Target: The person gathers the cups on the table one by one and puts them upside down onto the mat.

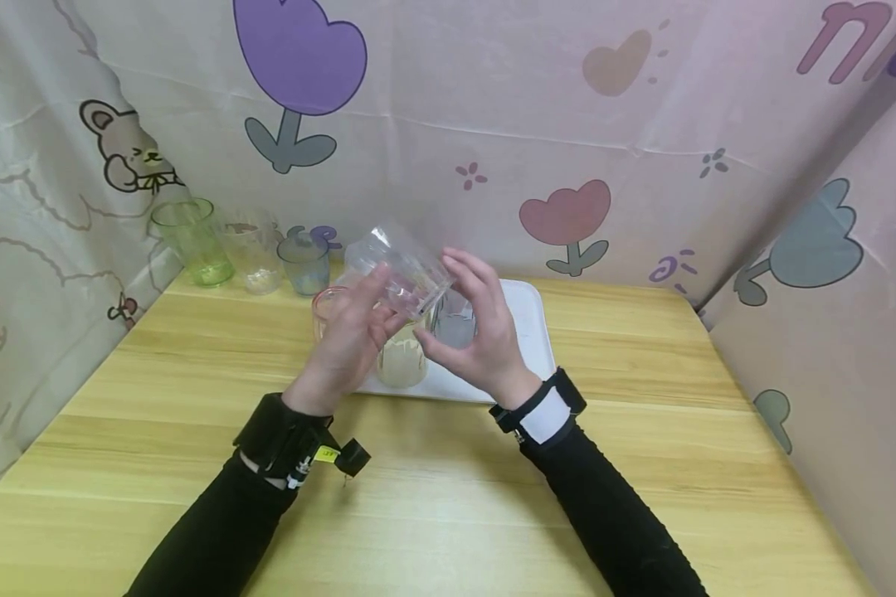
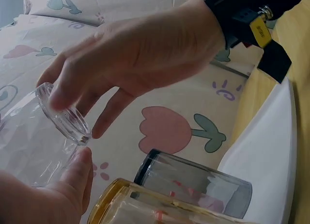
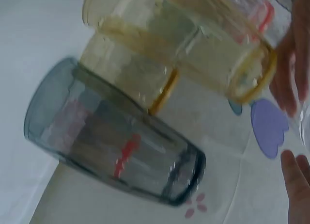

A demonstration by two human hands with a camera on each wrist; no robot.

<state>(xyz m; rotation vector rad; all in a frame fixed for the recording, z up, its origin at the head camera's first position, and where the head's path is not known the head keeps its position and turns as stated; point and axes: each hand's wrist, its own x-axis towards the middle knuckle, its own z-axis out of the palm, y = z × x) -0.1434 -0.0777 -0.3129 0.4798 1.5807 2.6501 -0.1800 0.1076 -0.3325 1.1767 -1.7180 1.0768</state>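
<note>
Two hands on one clear glass (image 1: 399, 274). Left hand (image 1: 347, 344): gripping, thumb laid along the near wall, fingers bent beneath. Right hand (image 1: 481, 323): thumb and fingers arched apart, curled round the thick end; left wrist view shows those fingertips at its edge. Exact pressure of the right thumb: cannot tell.

Glass lies aslant in the air, thick end low and to the right, the other end up and to the left; walls faceted, catching light. It overlaps the top of an amber glass (image 1: 403, 361) in head view.

Below and behind the hands: white tray (image 1: 526, 332), partly covered from sight by them. On it the amber glass, upright, and to its right a smoky grey glass (image 1: 457, 327), also upright. Right wrist view gives a second amber glass (image 3: 126, 69) close by. Red-rimmed glass (image 1: 327, 307) just beyond the left hand, mostly hidden.

Farther out, back left of the wood-grain table (image 1: 418, 497): green glass (image 1: 197, 245), clear tumbler (image 1: 257, 257), blue glass (image 1: 304, 261), in a row. Behind all, pale cloth (image 1: 433, 99) printed with tulips.
</note>
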